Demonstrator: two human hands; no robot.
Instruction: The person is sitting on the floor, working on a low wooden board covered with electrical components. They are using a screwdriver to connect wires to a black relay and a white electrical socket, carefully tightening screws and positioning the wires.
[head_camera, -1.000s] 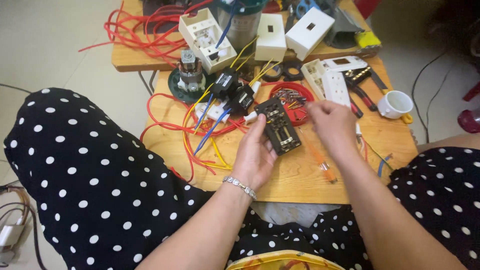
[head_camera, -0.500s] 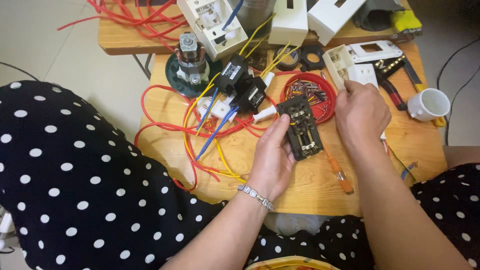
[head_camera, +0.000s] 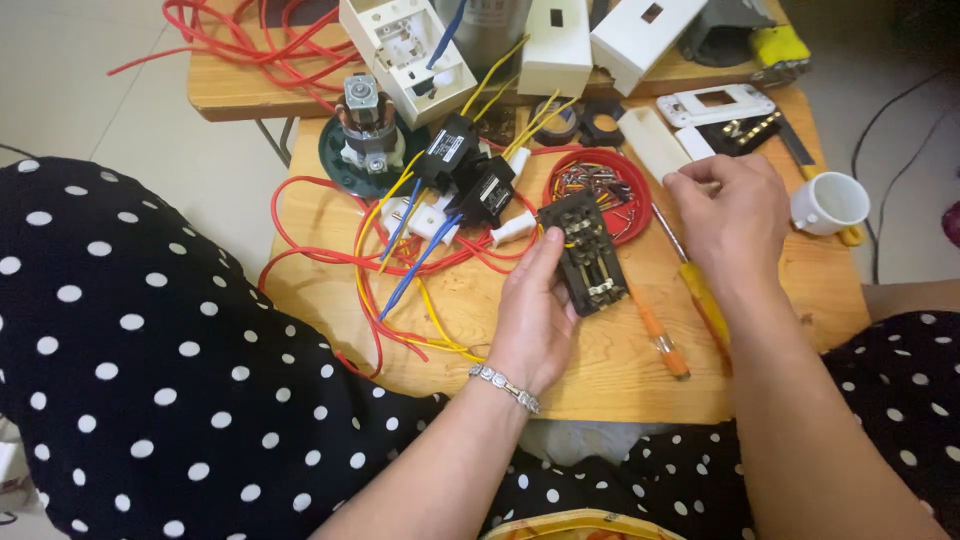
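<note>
My left hand (head_camera: 535, 310) grips a black terminal block (head_camera: 585, 250) with metal screws, held tilted over the small wooden table (head_camera: 600, 380). My right hand (head_camera: 735, 215) hovers to the right of the block, its fingertips pinched together beside a white plastic strip (head_camera: 650, 140). Whether anything is between those fingers does not show. Under that hand lie a yellow-handled screwdriver (head_camera: 705, 305) and an orange-handled screwdriver (head_camera: 660, 335). A red round lid (head_camera: 630, 205) holding small screws sits just behind the block.
Two black relay boxes (head_camera: 450, 150) with yellow, blue and red wires (head_camera: 400, 260) lie left of the block. A small motor on a green base (head_camera: 365, 130), white switch boxes (head_camera: 405, 50) and a white cup (head_camera: 830, 205) ring the table. Polka-dot clothed knees flank it.
My right hand has left the black block and moved right toward the white strip. My left hand still holds the block.
</note>
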